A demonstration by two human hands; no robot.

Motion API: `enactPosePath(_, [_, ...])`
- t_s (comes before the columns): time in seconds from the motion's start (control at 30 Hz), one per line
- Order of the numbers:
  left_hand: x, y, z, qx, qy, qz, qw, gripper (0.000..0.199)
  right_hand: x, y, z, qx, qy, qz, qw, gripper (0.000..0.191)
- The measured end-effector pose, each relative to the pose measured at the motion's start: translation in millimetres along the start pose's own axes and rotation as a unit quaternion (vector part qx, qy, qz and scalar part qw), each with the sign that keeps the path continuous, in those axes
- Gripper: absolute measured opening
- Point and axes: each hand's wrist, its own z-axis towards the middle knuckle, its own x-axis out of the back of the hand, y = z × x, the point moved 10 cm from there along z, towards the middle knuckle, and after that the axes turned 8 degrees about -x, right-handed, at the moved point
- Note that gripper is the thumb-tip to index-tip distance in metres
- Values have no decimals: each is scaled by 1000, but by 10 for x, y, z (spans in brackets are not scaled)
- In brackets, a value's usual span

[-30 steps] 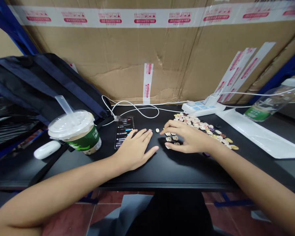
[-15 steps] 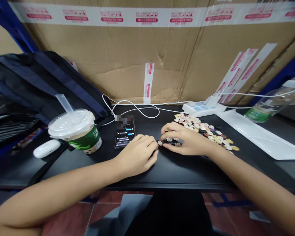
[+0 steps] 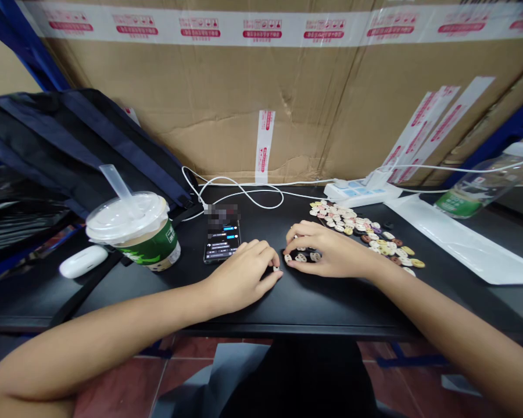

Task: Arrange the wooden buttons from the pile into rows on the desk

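**Left fingertips pinched on one piece; second piece at 2 o'clock, just apart**

Your left hand (image 3: pixel 248 276) has thumb and forefinger closed on a small pale piece (image 3: pixel 276 269); that hand is plainly the nearer to it. The piece is largely covered, and its long axis cannot be told.

Your right hand (image 3: pixel 326 249) is curled over a group (image 3: pixel 301 258) of similar pieces, with a second piece (image 3: pixel 288 259) at its thumb and fingertips. Whether that one is gripped or merely touched, you cannot establish from this view. The gap between your two sets of fingertips is narrow. From the second piece, the group runs toward 3 o'clock under your palm.

The pile (image 3: pixel 351 222) lies at 2 o'clock from your right fingertips, with the power strip (image 3: pixel 361 194) behind it and the sheet (image 3: pixel 466 249) toward 3 o'clock.

On the left side, the phone (image 3: pixel 220 249) lies at 10 o'clock from your pinch, close by your knuckles, and the cup (image 3: pixel 150 249) farther out, between 9 and 10. The cable (image 3: pixel 264 204) loops at 12. At 6 o'clock, tabletop (image 3: pixel 305 305) extends to the front edge (image 3: pixel 287 331), giving both hands room.
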Motion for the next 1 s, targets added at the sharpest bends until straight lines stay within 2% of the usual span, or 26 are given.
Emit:
enactPosePath(0.2, [-18, -16, 2, 12, 16, -135, 991, 5, 11, -32, -12, 9, 1, 13, 1000, 8])
enactPosePath(0.33, [-45, -119, 5, 51, 44, -222, 973, 3, 14, -51, -21, 12, 0, 19, 1000, 9])
enactPosePath(0.57, [-189, -326, 8, 137, 87, -438, 884, 10, 30, -72, -31, -2, 5, 111, 994, 12])
enactPosePath(0.73, [-260, -394, 21, 166, 91, -496, 848, 10, 16, -61, -30, -8, 1, 123, 992, 13])
enactPosePath(1.0, [-242, -384, 10, 167, 100, -513, 836, 20, 18, -77, -18, -3, 10, 149, 989, 16])
